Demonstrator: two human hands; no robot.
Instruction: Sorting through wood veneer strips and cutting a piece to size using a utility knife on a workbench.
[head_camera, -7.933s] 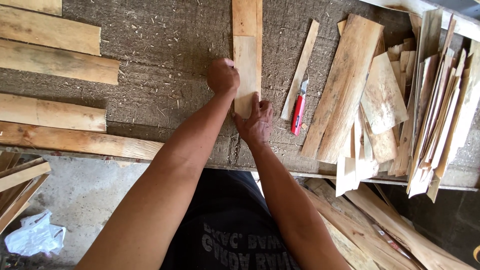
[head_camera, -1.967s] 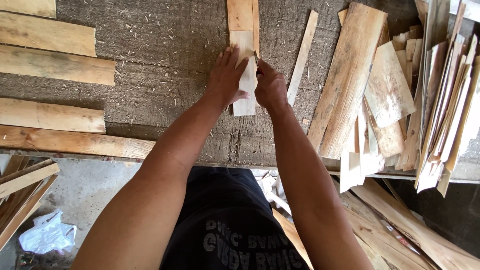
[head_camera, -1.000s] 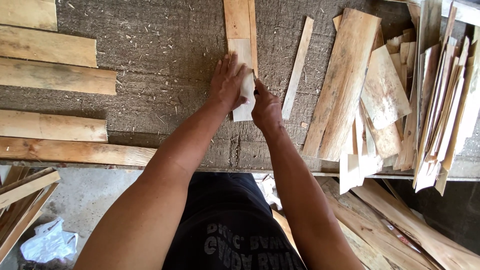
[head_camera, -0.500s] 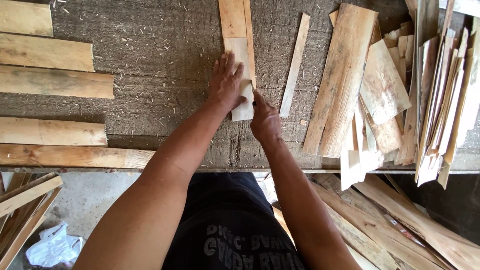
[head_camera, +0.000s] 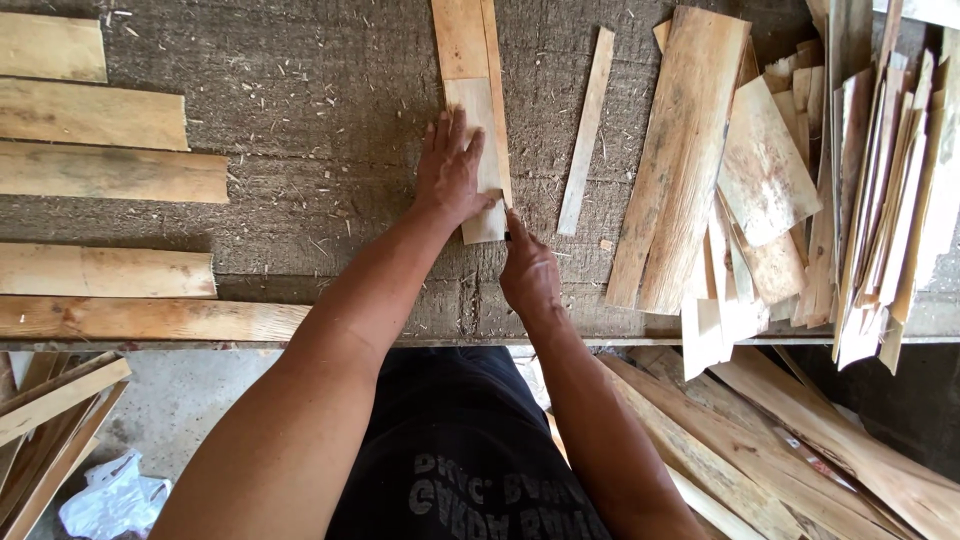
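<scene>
- Left hand: flat, fingers spread, palm pressing down on a short pale wood strip; grips nothing, only pins it.
- Right hand: closed around something dark and small near the strip's lower right corner; what it is, cannot tell.
- The short strip lies on top of a longer board that runs to the far edge of the workbench, about mid-width. The strip's near end stops well short of the near edge.
- Thin slat just right of the board, apart from it, slightly tilted.
- Right side of the workbench: loose pile of wide boards and thin offcuts, overlapping, some hanging over the near edge.
- Left side: several planks laid crosswise, stacked toward the near left corner.
- Workbench surface rough, grey, littered with sawdust and splinters.
- Below the near edge: more planks on the floor at right, sticks and a white plastic bag at left.
</scene>
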